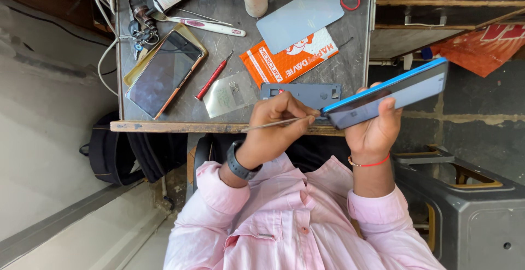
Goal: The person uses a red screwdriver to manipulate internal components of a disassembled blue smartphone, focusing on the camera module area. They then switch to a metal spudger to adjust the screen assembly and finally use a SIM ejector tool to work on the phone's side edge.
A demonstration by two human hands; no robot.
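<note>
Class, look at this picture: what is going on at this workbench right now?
A person in a pink shirt holds a blue-edged phone in the right hand, off the workbench's near edge. The left hand pinches a thin metal tool, its tip at the phone's end. On the bench lie another phone, a red screwdriver and a clear screen sheet.

Thin metal tool (279,122) in left hand (273,133), tip against blue-edged phone (385,95) in right hand (374,130).
</note>
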